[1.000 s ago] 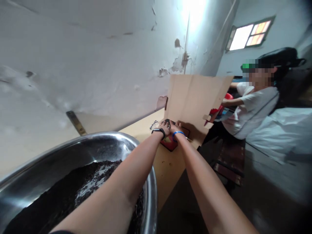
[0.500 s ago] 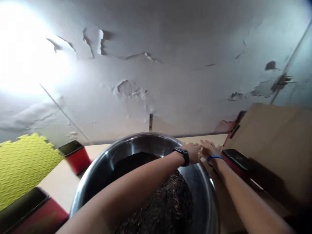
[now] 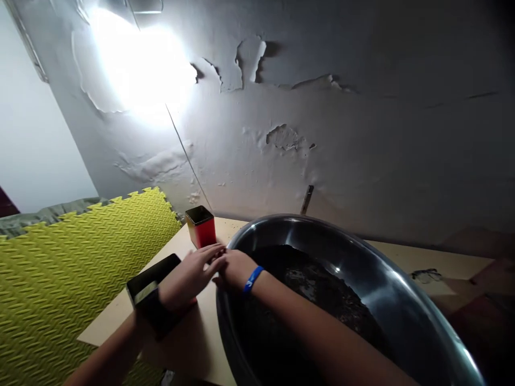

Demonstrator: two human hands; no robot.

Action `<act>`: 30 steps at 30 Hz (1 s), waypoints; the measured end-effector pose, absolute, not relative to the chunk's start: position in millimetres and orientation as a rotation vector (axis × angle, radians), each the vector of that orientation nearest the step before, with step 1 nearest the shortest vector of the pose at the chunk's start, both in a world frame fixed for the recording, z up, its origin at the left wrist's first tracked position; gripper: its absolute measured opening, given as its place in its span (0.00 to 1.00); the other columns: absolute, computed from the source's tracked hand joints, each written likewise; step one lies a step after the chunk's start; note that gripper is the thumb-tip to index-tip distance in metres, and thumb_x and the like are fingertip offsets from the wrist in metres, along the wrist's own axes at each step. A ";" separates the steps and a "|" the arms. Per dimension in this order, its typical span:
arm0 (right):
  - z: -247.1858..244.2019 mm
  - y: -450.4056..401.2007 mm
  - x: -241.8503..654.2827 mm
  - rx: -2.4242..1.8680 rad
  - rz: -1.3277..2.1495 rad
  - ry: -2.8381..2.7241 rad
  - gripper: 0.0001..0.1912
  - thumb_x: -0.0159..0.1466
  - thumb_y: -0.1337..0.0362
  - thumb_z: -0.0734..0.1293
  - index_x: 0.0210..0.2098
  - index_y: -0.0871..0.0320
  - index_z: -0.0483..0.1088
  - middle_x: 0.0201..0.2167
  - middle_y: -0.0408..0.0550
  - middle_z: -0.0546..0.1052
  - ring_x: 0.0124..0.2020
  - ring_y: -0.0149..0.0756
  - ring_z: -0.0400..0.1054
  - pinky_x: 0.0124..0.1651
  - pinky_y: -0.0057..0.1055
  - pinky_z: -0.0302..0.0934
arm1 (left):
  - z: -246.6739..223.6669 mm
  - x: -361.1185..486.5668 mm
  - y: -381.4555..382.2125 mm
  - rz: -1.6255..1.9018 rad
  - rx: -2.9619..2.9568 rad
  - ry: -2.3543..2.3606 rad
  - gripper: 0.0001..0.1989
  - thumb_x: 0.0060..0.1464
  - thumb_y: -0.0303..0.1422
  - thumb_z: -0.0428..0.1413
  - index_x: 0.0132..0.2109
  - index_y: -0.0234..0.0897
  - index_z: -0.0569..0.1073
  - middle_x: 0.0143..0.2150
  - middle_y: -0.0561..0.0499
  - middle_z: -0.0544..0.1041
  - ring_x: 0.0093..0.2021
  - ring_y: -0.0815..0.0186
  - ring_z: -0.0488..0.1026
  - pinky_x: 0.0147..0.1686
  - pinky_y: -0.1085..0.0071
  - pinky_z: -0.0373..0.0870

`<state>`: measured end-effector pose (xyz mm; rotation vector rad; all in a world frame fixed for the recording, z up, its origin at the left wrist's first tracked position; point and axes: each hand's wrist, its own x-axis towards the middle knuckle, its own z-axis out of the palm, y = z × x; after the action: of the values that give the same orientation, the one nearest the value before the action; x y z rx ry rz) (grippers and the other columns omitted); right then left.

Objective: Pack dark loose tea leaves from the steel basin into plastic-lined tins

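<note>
My left hand [image 3: 193, 273], with a dark watch at the wrist, is above the table beside the large steel basin [image 3: 402, 279]. Its fingers are stretched out, palm down, and reach my right hand [image 3: 236, 268]. That hand, wearing a blue wristband, hangs over the basin's left rim with its fingers partly hidden where the two hands meet. No held object shows between them. Dark soil [image 3: 341, 300] lies in the basin below my right forearm. A red square pot [image 3: 204, 230] with a dark rim stands just beyond the fingers. Another pot [image 3: 155, 271] is partly covered by my left hand and wrist.
A yellow foam mat [image 3: 100, 257] lies along the table's left side. Eyeglasses [image 3: 426, 275] rest on the table [image 3: 390, 252] right of the basin. Behind it rises a wall [image 3: 362, 161] with peeling paint and a bright lamp [image 3: 140, 69].
Both hands have gone from the basin's right rim to its left side, near the pots. The view has swung left, bringing more of the yellow mat into sight.
</note>
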<state>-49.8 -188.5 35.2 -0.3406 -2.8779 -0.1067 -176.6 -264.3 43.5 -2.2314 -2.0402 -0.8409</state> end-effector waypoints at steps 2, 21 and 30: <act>16.6 -198.4 -84.1 -0.226 -0.125 -2.882 0.27 0.55 0.57 0.61 0.54 0.53 0.56 0.55 0.47 0.62 0.51 0.41 0.56 0.44 0.34 0.60 | 10.4 -225.8 -292.0 -0.746 -1.950 -2.181 0.19 0.54 0.40 0.44 0.50 0.43 0.69 0.53 0.49 0.68 0.54 0.59 0.62 0.51 0.60 0.61; 66.3 -222.7 -80.8 -0.426 -0.124 -2.710 0.09 0.58 0.72 0.57 0.33 0.54 0.66 0.30 0.43 0.73 0.36 0.36 0.62 0.34 0.31 0.55 | 36.9 -242.6 -337.0 -1.241 -1.698 -1.892 0.07 0.43 0.39 0.56 0.32 0.45 0.71 0.59 0.57 0.55 0.56 0.55 0.58 0.52 0.57 0.62; 128.5 -214.3 53.5 -0.802 -0.189 -2.330 0.09 0.59 0.71 0.59 0.36 0.57 0.68 0.31 0.46 0.72 0.40 0.37 0.62 0.40 0.32 0.57 | 142.8 -132.9 -263.3 -1.362 -2.124 -1.356 0.08 0.43 0.35 0.59 0.26 0.37 0.68 0.55 0.52 0.63 0.55 0.57 0.56 0.52 0.56 0.59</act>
<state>53.5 -214.3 128.5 -0.8017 -2.3300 -0.1891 -132.9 -263.3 142.8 -2.1245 -1.3564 -1.3624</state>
